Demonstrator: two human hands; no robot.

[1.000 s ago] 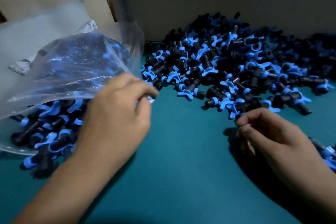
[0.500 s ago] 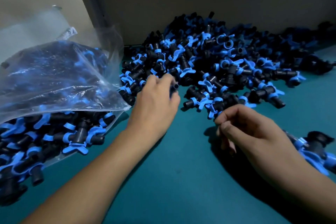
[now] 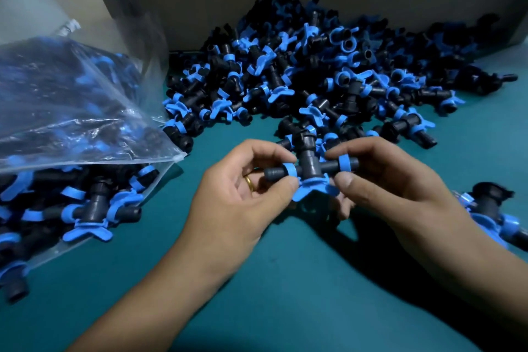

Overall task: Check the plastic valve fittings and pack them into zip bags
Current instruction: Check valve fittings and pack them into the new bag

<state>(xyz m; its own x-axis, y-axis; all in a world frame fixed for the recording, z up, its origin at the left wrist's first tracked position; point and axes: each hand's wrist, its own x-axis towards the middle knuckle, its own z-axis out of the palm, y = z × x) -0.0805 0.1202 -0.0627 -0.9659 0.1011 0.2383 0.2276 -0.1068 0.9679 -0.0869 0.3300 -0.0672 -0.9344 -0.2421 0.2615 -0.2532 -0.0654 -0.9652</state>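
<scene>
Both my hands had come together off the pile [image 3: 328, 74]: left hand [image 3: 243, 191] and right hand [image 3: 380, 180] pinched one valve fitting [image 3: 307, 164] above bare desk [image 3: 300, 294]. Fittings at the right edge were cut off; the bag [image 3: 71, 111] blurred its contents.

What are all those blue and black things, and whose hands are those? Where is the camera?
The camera sits on a person's head and looks down, so you see that person's own two hands. The left hand and the right hand together hold one black plastic valve fitting with blue rings and a blue handle, pinching one end each, probably to check it. Behind them, on the teal table top, lies a big pile of the same black and blue fittings. On the left lies a clear plastic zip bag already holding many fittings, some poking out of its open mouth. A few more fittings lie at the right edge.
</scene>
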